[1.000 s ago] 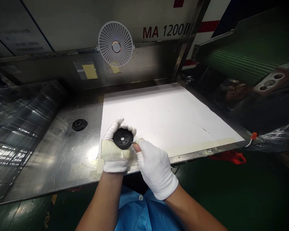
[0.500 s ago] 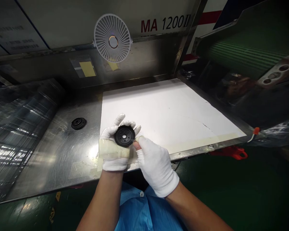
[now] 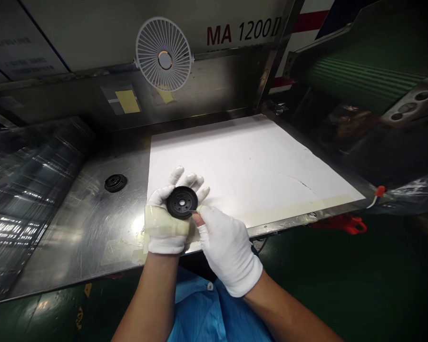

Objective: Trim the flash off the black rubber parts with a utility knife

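My left hand, in a white glove with clear tape wrapped about the palm, holds a black round plastic part. The part is disc-shaped, with a centre hole and a ring of small holes, and its holed face is turned up. My left fingers stretch out behind it. My right hand, also gloved, has a bare thumb tip pinched against the index finger. Between them a thin, pale sliver of a tool shows at the part's lower right rim; most of it is hidden by the fingers.
Another black round part lies on the metal table at left. A white sheet covers the table's middle and right. Plastic-wrapped stacks stand far left. A white fan is mounted behind; a green conveyor is at upper right.
The fingers of my left hand have spread more behind the disc. My right fingertips have slid slightly down along the rim, from its right side to the lower right.
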Tool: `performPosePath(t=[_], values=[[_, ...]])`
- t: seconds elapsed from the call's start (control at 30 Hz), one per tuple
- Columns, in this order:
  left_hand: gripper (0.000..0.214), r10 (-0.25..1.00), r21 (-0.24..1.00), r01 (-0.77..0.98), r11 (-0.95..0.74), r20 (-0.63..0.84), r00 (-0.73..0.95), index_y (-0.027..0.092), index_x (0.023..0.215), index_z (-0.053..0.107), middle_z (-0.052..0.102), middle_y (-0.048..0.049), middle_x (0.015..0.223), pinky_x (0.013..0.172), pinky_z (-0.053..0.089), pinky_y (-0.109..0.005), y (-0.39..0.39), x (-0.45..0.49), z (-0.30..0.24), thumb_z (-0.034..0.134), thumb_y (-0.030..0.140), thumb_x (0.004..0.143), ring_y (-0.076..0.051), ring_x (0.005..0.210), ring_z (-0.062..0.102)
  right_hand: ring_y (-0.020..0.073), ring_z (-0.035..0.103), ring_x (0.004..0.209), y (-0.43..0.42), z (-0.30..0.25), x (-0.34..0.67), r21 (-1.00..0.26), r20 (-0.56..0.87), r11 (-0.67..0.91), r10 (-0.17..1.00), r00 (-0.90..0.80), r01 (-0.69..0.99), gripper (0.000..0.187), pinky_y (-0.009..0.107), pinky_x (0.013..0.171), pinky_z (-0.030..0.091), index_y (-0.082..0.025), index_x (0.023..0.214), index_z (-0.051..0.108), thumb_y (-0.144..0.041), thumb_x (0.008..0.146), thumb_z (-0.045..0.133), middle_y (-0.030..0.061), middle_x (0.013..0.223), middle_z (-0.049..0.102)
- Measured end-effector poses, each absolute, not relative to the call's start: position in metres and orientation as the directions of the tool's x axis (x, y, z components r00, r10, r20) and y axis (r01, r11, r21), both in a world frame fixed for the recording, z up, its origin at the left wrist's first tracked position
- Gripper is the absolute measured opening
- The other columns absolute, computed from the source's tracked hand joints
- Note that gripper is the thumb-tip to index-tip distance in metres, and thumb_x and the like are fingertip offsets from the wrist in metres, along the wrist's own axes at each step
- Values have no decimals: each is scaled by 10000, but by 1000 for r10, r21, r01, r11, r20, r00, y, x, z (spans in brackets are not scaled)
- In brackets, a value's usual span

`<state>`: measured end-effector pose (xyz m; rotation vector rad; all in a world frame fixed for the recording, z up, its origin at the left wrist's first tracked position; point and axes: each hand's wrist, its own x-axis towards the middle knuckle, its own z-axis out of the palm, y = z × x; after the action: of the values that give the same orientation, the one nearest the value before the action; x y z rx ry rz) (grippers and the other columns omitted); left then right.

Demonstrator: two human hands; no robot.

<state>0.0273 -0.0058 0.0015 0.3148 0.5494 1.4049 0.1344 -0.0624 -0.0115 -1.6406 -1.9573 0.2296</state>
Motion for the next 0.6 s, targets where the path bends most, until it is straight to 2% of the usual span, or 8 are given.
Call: performPosePath(t=[0.07,0.2,0.3,0.47,0.53,0.6], values=[[377,974,510,-833,214,-176,142,149,1105,638,674,-114,938,818,550,-488,-7,25,2,532,219,750,-299,984,639,160,543,657,-60,-13,138,-458,315,209,947,-62,864,175,319,601,246,-250,819,518,-292,976,455,-39,733,590],[211,974,476,-867,149,-222,46,140,957,658,616,-18,694,716,557,-323,-1,29,2,569,183,772,-139,679,618,163,545,642,-60,-15,141,-441,286,140,958,-10,886,190,321,598,245,-256,848,535,-333,988,431,-40,724,584],[108,964,460,-881,115,-266,-13,151,892,653,595,11,652,671,545,-275,4,33,1,617,188,797,-108,626,601,161,552,655,-63,-15,137,-472,270,158,962,-29,867,183,317,606,254,-257,844,536,-312,984,432,-41,733,592],[91,961,448,-894,14,-254,-112,167,892,643,589,30,651,756,551,-284,5,37,2,630,164,801,-92,644,600,165,529,647,-66,-14,128,-487,291,206,955,-64,849,194,321,596,242,-250,815,514,-298,981,425,-35,732,586],[181,972,473,-881,26,-219,-88,172,962,648,639,-1,736,843,547,-344,2,35,4,601,141,790,-127,753,643,167,526,651,-66,-12,128,-480,297,229,951,-89,847,186,322,597,240,-250,815,508,-289,978,429,-35,734,583],[299,980,514,-849,126,-198,26,170,1058,648,686,-75,896,882,536,-450,-1,30,5,570,183,770,-229,927,662,167,531,657,-64,-11,131,-480,300,242,948,-101,843,184,320,604,246,-250,809,501,-278,978,432,-37,730,579]])
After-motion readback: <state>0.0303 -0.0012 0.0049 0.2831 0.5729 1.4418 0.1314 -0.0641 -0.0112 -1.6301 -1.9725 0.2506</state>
